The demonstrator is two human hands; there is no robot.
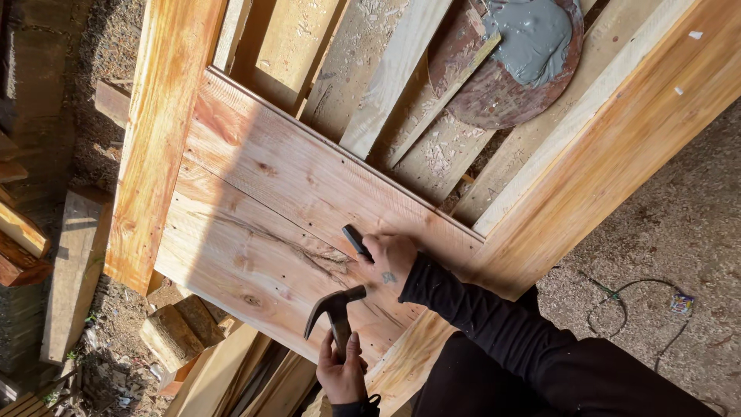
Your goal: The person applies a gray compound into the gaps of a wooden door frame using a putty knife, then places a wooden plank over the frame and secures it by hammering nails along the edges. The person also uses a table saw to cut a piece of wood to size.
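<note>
My right hand (pixel 392 261) rests on a pale wooden panel (pixel 262 208) and grips a short dark tool (pixel 356 240) whose tip points onto the board. My left hand (pixel 342 372) is lower down, closed around the handle of a claw hammer (pixel 333 307). The hammer's dark head is raised just above the panel, a short way from the dark tool. A black sleeve (pixel 494 324) covers my right arm. The panel lies inside a frame of orange-toned timber (pixel 610 154).
A rusty round plate (pixel 494 93) with grey paste (pixel 532 35) and a wooden stick lies on loose planks beyond the panel. Wood blocks (pixel 171 333) and offcuts (pixel 23 239) lie at the left. A thin wire (pixel 641 297) lies on gravel ground at the right.
</note>
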